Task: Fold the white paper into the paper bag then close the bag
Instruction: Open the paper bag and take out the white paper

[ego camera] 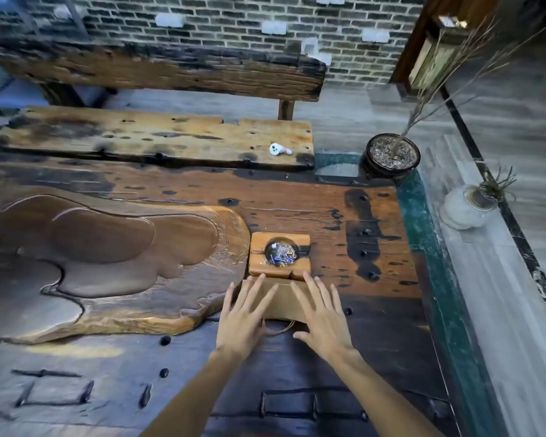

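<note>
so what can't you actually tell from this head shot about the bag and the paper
- White paper: none shows in the head view; whether it lies inside the paper bag cannot be told.
- Bag's mouth: the left hand and right hand, spread flat, cover most of it, so closed or not is unclear.
- Bag's handle: only a thin loop shows between the hands.
- Wooden block: the contents of its hollow are too small to name.

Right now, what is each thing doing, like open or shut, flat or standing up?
paper bag: lying flat on the table, under both hands
left hand: open, fingers spread, pressing the bag
right hand: open, fingers spread, pressing the bag
wooden ashtray: upright, bowl holds ash and butts
white paper: not visible
</note>
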A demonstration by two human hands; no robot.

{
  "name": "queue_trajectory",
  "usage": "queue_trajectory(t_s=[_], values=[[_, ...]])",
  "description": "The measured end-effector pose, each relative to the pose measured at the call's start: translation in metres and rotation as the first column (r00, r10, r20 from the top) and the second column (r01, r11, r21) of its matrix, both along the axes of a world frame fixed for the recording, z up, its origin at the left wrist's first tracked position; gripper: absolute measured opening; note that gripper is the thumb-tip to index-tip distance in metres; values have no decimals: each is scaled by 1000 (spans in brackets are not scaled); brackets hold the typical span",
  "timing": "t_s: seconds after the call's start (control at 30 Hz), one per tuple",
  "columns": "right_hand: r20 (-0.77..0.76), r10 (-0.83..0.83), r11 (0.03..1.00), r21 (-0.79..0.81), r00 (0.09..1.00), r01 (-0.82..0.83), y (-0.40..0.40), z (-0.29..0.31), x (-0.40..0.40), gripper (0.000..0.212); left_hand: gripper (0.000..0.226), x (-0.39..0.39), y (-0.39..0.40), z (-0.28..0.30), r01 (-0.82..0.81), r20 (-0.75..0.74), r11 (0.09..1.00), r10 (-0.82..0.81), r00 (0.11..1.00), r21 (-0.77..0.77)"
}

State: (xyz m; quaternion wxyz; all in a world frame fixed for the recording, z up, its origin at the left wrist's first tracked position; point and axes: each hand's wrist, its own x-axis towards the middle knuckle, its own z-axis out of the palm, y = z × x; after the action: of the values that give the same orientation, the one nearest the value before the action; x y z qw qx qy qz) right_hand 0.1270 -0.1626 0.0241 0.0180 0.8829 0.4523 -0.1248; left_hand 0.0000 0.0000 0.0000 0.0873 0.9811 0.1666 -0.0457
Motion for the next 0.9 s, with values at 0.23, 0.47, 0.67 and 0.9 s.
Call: queue_trajectory(t_s=[0.23, 0.47, 0.67, 0.9], values=[[-1, -88, 993, -79, 996, 88, 6, -26, 9, 103, 113, 10, 11, -16, -15, -99, 999, 11, 995, -34], [-23, -18, 998, -53, 1000, 17, 2, -22, 16, 87, 107, 14, 16, -17, -20, -74, 997, 15, 997, -75], [-97, 85, 996, -8, 992, -86, -12, -15, 28, 64, 99, 18, 34, -6, 80, -26, 974, -88, 996, -210], [-163, 128, 992, 19, 978, -127, -25, 6, 34, 66, 76, 17, 44, 18, 89, 6, 917, -94, 996, -388]])
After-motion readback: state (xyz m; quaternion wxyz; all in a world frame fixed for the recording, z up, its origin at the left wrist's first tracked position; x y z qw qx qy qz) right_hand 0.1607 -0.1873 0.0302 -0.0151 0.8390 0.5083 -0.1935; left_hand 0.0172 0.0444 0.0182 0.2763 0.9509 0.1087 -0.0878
